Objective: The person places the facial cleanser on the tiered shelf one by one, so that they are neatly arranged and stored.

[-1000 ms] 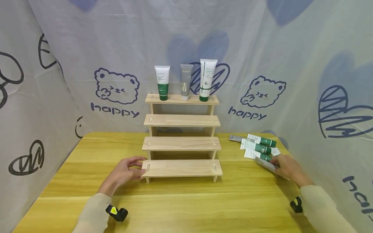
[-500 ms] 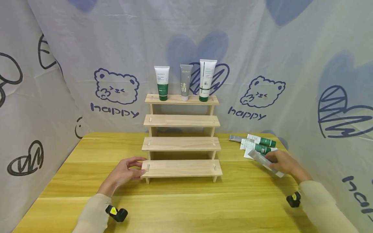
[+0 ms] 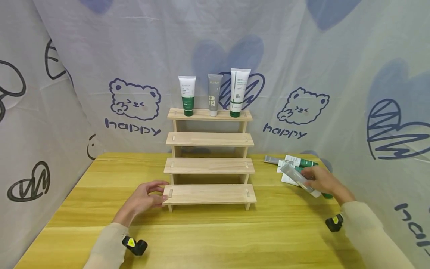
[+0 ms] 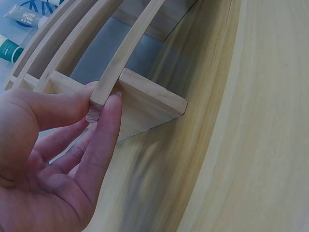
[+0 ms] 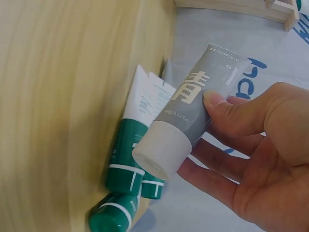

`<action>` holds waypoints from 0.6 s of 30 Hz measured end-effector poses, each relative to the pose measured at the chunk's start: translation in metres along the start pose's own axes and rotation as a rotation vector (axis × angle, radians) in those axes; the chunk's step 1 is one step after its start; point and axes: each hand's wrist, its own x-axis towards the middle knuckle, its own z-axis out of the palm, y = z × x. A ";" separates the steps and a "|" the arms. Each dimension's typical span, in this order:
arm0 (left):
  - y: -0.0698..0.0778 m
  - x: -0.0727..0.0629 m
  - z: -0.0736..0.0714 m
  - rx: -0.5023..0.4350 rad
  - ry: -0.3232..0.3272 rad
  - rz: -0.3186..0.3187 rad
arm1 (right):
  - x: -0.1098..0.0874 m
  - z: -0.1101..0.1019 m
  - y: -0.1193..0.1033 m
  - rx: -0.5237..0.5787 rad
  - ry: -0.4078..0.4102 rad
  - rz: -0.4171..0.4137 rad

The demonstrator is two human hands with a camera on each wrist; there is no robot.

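Two hands are gripping things above a wooden desk (image 3: 235, 239). The left hand (image 3: 144, 198) is pinching the left end of the lowest shelf (image 3: 209, 194) of a four-step rack (image 3: 209, 139); its thumb and one finger are closing on the wood while the others are bending. The right hand (image 3: 326, 182) is holding a gray tube (image 5: 181, 113) at the right of the desk, its thumb pressing on the printed face and its other fingers supporting the back. The tube is tilting, and its white cap (image 5: 161, 150) is pointing toward the person in the head view.

Below it, a pile (image 5: 133, 150) of tubes, mostly white with green ends, is lying on the desk right of the rack, some overlapping. The right wrist view is showing the held tube apart from the desk.

On the top step, three more tubes are standing upright on their caps in a row: a short white-and-green tube (image 3: 188, 97) at left, a slim gray one (image 3: 214, 95) in the middle and a tall white one (image 3: 238, 91) at right. Behind the rack, a pale cloth (image 3: 134, 37) is hanging, showing bears and hearts.
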 end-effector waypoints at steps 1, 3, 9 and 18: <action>0.000 0.000 0.000 0.000 0.001 0.000 | 0.001 -0.001 -0.001 0.000 0.005 -0.011; 0.000 0.000 0.000 0.003 0.002 0.000 | 0.003 -0.003 -0.004 0.004 0.015 -0.024; -0.001 -0.001 -0.001 0.006 -0.001 -0.004 | 0.008 -0.010 -0.013 0.006 0.024 -0.008; -0.002 0.000 -0.001 0.008 -0.005 0.000 | 0.017 -0.020 -0.029 0.062 0.035 0.024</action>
